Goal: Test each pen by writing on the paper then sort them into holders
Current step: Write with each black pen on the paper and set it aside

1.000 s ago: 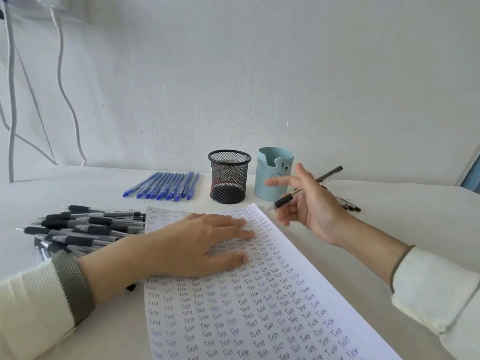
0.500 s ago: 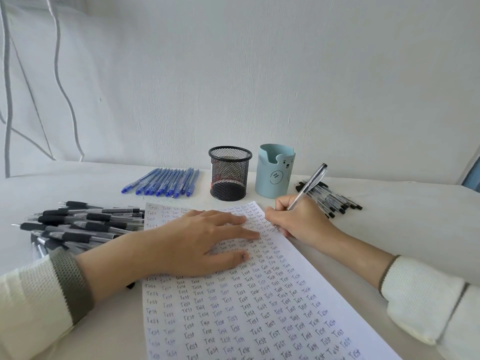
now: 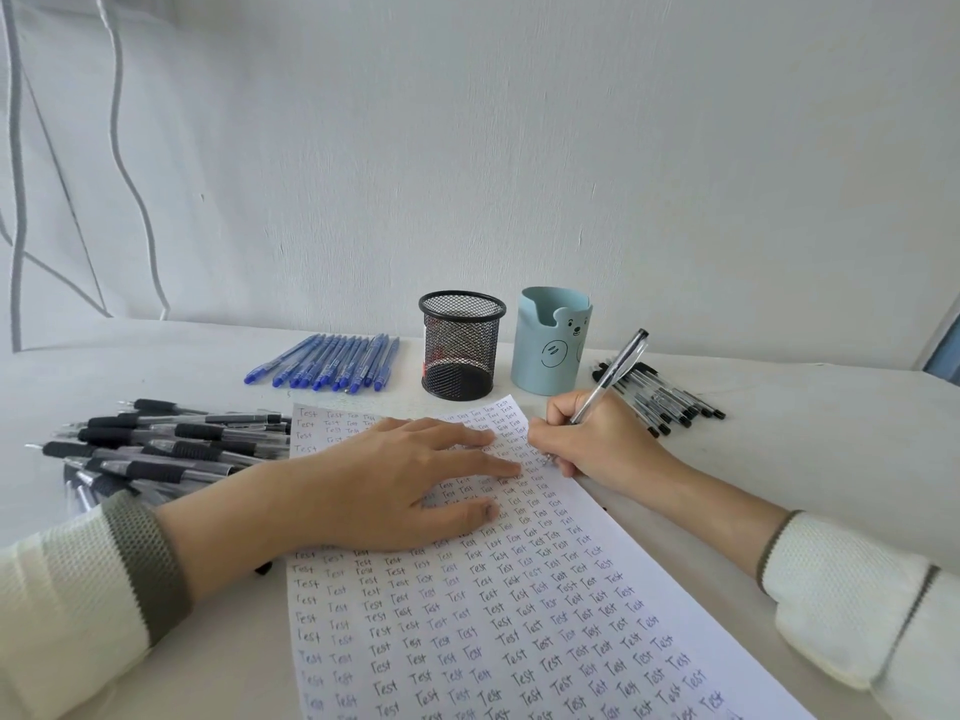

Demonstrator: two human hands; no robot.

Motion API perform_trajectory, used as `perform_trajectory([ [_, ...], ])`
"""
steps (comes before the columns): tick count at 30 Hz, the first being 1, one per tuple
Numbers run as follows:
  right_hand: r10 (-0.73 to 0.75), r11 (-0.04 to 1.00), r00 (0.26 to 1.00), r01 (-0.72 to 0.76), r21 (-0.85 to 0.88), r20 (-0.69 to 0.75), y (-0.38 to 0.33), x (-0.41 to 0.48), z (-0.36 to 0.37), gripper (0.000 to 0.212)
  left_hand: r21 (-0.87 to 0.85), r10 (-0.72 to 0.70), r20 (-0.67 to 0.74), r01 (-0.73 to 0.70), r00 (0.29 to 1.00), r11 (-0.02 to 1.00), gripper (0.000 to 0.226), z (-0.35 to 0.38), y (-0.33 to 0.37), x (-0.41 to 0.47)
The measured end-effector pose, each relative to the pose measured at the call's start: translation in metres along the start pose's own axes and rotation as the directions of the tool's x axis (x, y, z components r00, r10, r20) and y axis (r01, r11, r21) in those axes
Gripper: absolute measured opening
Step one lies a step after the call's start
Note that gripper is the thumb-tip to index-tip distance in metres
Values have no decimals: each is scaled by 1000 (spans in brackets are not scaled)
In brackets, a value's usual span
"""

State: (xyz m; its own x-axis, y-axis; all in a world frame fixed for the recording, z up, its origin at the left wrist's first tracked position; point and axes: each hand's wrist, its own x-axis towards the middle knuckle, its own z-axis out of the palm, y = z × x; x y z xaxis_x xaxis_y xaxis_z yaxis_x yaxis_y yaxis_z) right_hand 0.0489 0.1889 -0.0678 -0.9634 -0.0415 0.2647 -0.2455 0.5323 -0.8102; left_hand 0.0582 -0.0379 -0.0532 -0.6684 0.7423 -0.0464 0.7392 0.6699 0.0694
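Observation:
A white sheet of paper [image 3: 519, 631] covered in rows of the word "Test" lies on the table. My left hand [image 3: 395, 480] presses flat on its upper part, fingers straight. At the sheet's right edge my right hand [image 3: 597, 439] grips a clear black-capped pen [image 3: 618, 368] in a writing hold, its tip hidden behind my fingers at the paper. Behind the sheet stand a black mesh holder [image 3: 461, 345] and a light blue bear holder [image 3: 549, 341].
Several blue pens [image 3: 332, 362] lie in a row left of the mesh holder. A heap of black-grip pens [image 3: 161, 449] sits at the left. Several black-capped pens [image 3: 660, 394] lie right of the blue holder. A white wall rises behind the table.
My right hand came down from mid-air with the pen and set it upright in a writing hold at the paper's right edge. My left hand stayed flat on the sheet.

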Motion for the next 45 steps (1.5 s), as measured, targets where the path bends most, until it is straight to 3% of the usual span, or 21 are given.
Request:
perform_trajectory([
  [45, 15, 1000, 999, -15, 7, -29, 5, 5, -3, 28, 15, -2, -4, 2, 1000, 1000, 54, 0, -1, 1],
])
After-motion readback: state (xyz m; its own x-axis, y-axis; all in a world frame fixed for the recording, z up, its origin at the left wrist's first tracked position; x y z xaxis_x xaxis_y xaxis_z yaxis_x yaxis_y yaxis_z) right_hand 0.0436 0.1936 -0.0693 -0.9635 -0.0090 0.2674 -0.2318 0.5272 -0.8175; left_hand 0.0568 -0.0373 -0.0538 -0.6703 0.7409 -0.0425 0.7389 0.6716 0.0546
